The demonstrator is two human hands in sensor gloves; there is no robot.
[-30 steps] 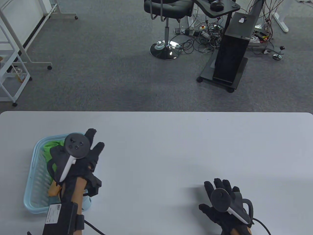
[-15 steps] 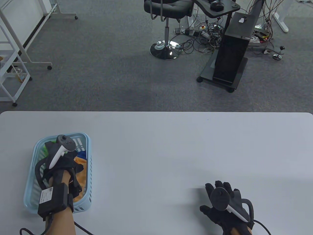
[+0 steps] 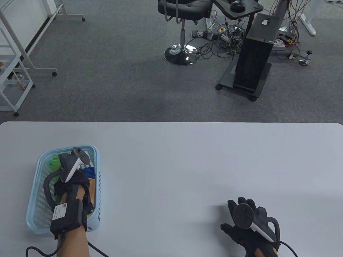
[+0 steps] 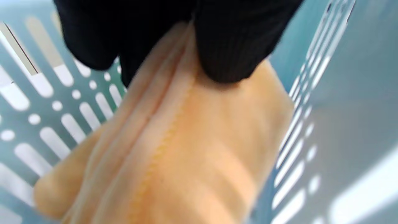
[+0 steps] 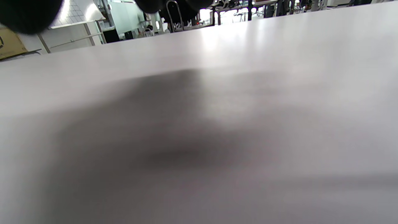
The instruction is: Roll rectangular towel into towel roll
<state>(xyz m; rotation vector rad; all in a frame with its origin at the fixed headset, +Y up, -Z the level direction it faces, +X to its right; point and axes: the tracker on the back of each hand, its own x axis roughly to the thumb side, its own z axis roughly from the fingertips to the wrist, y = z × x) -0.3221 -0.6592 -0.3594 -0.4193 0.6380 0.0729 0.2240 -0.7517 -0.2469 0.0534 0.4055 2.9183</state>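
Note:
An orange towel (image 3: 92, 187) lies in a light blue basket (image 3: 43, 156) at the table's left. My left hand (image 3: 71, 184) reaches down into the basket. In the left wrist view my left hand (image 4: 188, 34) pinches a folded edge of the orange towel (image 4: 186, 149), with the gloved fingers (image 4: 230, 46) on top of the cloth. My right hand (image 3: 242, 211) rests flat on the table at the near right, fingers spread, holding nothing.
A green towel (image 3: 55, 162) and a blue towel (image 3: 89, 171) also lie in the basket, at its far end. The slotted basket wall (image 4: 46, 102) closely surrounds my left hand. The white table (image 3: 174, 166) stretches between the hands.
My left hand dropped from above the basket's far edge, fingers open, down into the basket and took hold of the orange towel. My right hand stayed almost still.

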